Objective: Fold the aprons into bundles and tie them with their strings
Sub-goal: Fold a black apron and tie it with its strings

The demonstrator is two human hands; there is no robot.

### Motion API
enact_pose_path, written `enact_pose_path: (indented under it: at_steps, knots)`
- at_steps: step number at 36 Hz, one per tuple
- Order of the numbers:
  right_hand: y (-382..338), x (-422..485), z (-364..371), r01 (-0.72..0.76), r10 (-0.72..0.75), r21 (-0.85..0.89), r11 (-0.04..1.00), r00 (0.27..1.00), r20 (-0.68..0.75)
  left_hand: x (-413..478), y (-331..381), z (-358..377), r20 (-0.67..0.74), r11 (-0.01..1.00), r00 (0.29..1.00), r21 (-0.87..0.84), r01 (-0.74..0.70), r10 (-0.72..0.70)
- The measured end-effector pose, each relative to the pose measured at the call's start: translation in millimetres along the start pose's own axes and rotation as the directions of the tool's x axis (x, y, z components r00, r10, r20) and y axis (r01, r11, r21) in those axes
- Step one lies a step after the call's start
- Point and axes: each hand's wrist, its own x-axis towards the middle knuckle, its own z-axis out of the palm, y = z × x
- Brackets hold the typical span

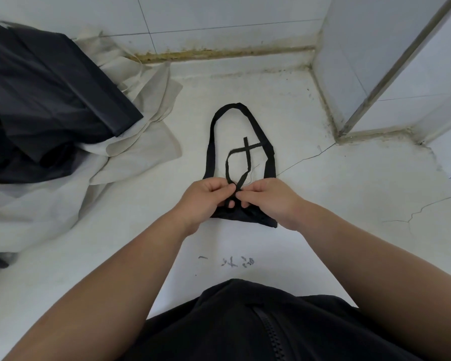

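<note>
Strings (243, 179) pinched by the left hand (206, 198) and right hand (270, 198) were best pulled evenly, snug against the folded apron (255, 219).

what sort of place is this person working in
Probably a utility or back-of-kitchen corner, though I can't be sure: white tiled walls, a grimy stained joint where they meet the cracked white surface, and a heap of dark aprons on pale cloth at the left.

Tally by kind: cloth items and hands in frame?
Small black folded apron bundle: 1
Heap of dark aprons: 1, pieces uncountable
Cream woven cloth sheet: 1
Hands (left hand, right hand), pinching the thin black string: 2
Total: 5
</note>
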Motion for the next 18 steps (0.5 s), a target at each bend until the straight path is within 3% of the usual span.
enact_pose_path:
  at_steps: [3, 6, 14, 18]
  knots:
    - [-3.9, -1.1, -2.9, -0.074, 0.064, 0.092, 0.993, 0.992, 0.105, 2.4, 5.7, -2.7, 0.071, 1.000, 0.997, 0.018, 0.002, -0.003]
    - [-6.0, -0.2, -5.3, -0.093, 0.081, 0.132, 0.987, 0.992, 0.095, 4.4, 10.2, -1.5, 0.149, 0.995, 0.989, 0.095, -0.022, 0.008]
    - [-7.9, 2.7, -4.2, -0.048, 0.056, -0.071, 0.996, 0.993, 0.106, 7.8, 8.9, -2.6, 0.150, 0.995, 0.989, 0.103, 0.004, -0.020]
    - [-11.1, 4.8, -6.2, -0.064, 0.078, -0.161, 0.985, 0.994, 0.076, 10.2, 7.1, -6.6, 0.122, 0.998, 0.991, -0.037, 0.050, -0.045]
